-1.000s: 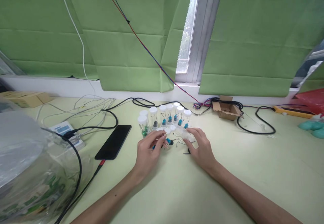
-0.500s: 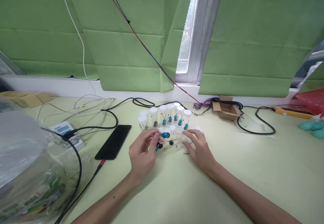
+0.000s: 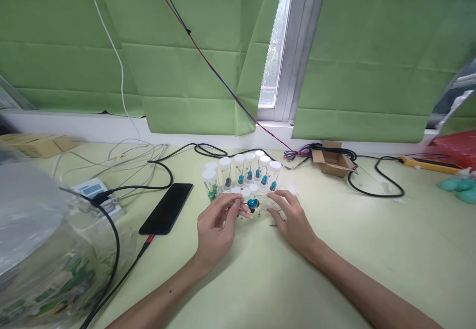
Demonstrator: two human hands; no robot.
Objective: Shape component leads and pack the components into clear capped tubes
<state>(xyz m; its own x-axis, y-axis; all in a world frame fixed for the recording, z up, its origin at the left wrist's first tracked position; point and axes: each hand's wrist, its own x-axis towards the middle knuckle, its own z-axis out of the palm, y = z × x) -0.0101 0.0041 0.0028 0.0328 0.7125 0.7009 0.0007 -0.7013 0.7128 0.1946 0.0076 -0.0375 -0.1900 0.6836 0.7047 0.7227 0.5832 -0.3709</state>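
Note:
My left hand [image 3: 217,227] is closed in a pinch on a small shiny blue piece with a thin stem [image 3: 253,203], its blue end pointing right. Facing it, my right hand [image 3: 293,220] curls its thumb and fingers round what looks like a clear vial [image 3: 268,202] lying sideways; its outline is faint. Just behind the hands stand several clear vials with white caps [image 3: 275,165], upright, most with a similar blue piece inside. One vial on the left holds a green piece [image 3: 211,196], and another vial a dark one [image 3: 228,183]. White caps [image 3: 254,188] lie before them.
Left of my hands lies a black phone [image 3: 166,209] with a cable plugged in. A clear plastic bag [image 3: 55,279] fills the left front. Cables run along the back to a small open cardboard box [image 3: 333,163]. A yellow-handled tool [image 3: 431,165] lies at the right.
My left hand has moved right with the blue piece, bringing it closer to my right hand. The right hand has hardly moved.

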